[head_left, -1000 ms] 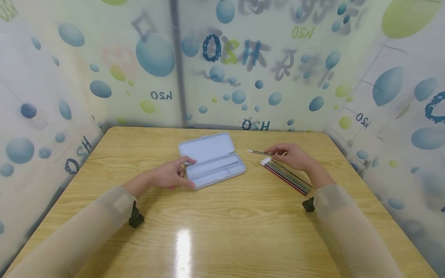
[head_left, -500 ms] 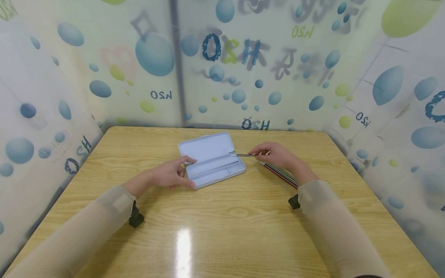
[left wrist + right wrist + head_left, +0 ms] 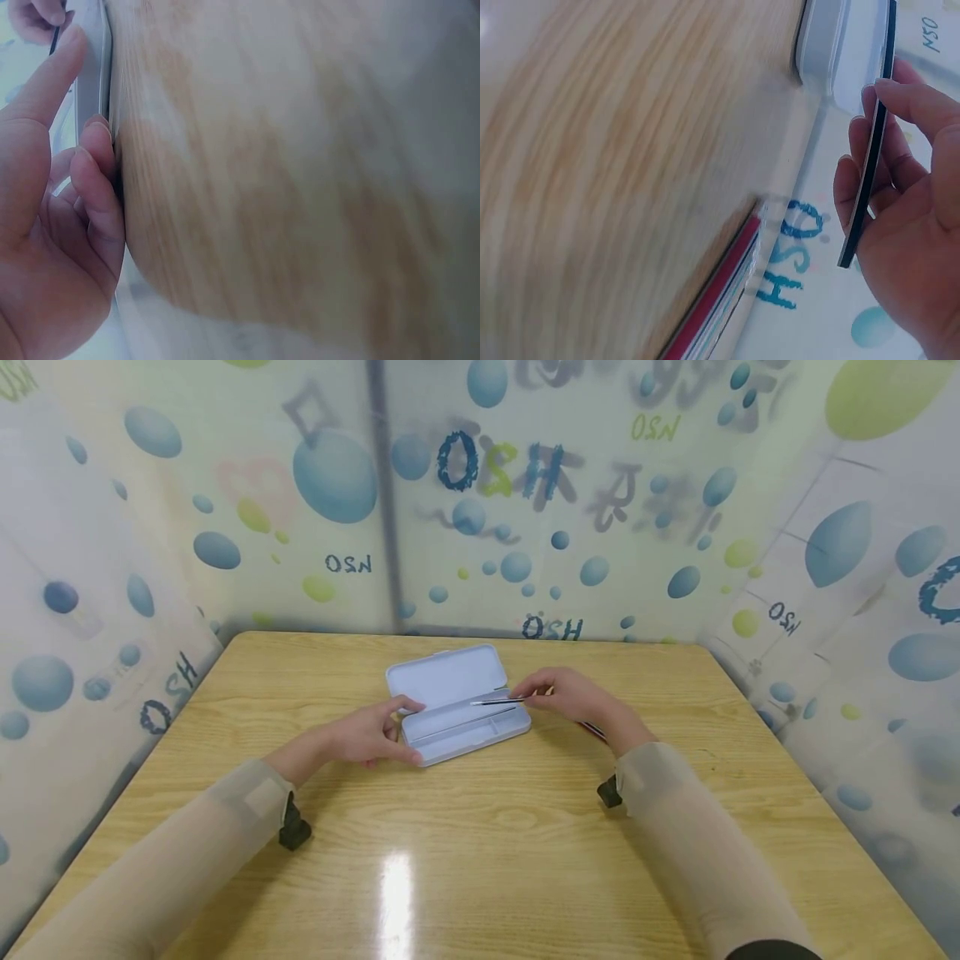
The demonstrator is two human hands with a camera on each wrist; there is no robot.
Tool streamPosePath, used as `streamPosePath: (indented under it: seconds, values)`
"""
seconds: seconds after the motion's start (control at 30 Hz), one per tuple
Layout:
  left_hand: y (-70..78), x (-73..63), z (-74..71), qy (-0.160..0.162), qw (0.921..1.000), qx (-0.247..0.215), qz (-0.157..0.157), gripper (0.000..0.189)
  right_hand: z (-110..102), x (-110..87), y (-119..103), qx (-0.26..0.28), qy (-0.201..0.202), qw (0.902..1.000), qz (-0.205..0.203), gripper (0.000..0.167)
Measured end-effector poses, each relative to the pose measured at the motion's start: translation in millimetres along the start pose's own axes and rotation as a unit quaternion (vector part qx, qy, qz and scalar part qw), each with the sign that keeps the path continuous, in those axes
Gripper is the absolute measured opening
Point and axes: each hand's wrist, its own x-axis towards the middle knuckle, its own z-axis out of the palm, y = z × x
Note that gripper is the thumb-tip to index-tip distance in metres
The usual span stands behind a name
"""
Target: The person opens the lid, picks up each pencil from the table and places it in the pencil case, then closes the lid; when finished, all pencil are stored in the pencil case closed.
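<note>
Over pale-blue case (image 3: 444, 719), slim dark pencil (image 3: 871, 154)

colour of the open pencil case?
The pencil case is pale blue; it shows best in the head view.

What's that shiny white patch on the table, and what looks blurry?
Head view: a glare patch on the table, probably reflected light; left wrist view: the table looks hazy, the left hand clearer; right wrist view: the table looks soft too.
</note>
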Motion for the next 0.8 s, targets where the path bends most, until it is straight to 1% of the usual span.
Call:
streamPosePath:
  seconds: [0.13,0.23,0.47,0.8]
  values:
    - [0.4,0.0,-0.1,0.000,1.0000,-0.001,-0.001,0.100,5,6.7,-5,0.022,-0.009,0.9997,0.005,0.027]
    - [1.1,-0.3,0.1,0.000,1.0000,-0.003,-0.002,0.099,9,12.2,-8,0.028,-0.018,0.9994,0.004,0.028]
    - [2.0,-1.6,0.1,0.001,1.0000,-0.005,-0.002,0.099,16,24.4,-18,0.001,-0.032,0.9992,-0.025,0.028]
    - [3.0,-2.1,-0.5,0.000,1.0000,-0.002,-0.005,0.097,29,37.8,-28,-0.017,-0.061,0.9969,-0.046,0.028]
